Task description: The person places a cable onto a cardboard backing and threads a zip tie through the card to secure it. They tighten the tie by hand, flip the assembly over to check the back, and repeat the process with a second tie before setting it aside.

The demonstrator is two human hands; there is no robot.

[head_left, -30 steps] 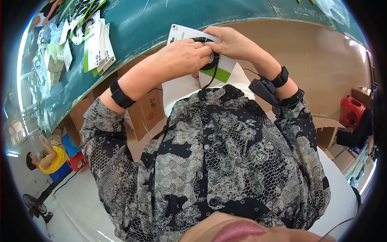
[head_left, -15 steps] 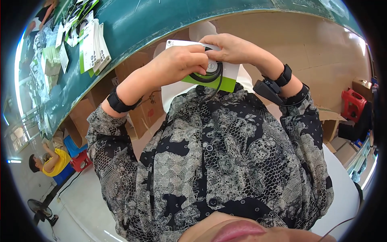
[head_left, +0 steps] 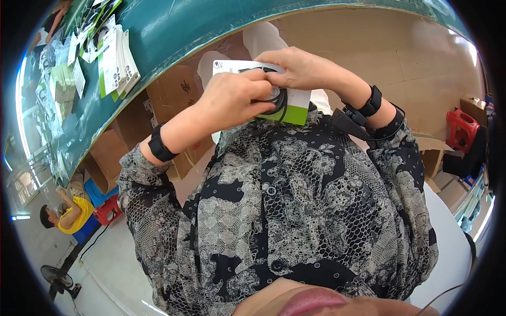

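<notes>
In front of my chest is a flat packaging card (head_left: pixel 298 114), white above with a green lower band. A coiled black cable (head_left: pixel 282 101) lies against its front, its loops bunched near the middle. My left hand (head_left: pixel 237 97) is closed, thumb and fingers pinching the coil from the left. From the upper right, my right hand (head_left: pixel 298 68) grips the card's top edge, thumb in front by the top of the cable. Both hands nearly meet there, and they hide part of the card and of the coil.
A green worktable (head_left: pixel 168 26) curves across the top. On its left lie a stack of similar cards (head_left: pixel 117 60) and a paler bundle (head_left: pixel 63 87) among clear plastic bags. Cardboard boxes (head_left: pixel 171 95) stand below its edge. A person in yellow (head_left: pixel 76 213) sits far left; a red stool (head_left: pixel 462 129) stands right.
The cable's loose end, which hung down over my shirt, is now drawn up by the card. My left hand has shifted slightly lower with the coil, and the card has tilted a little.
</notes>
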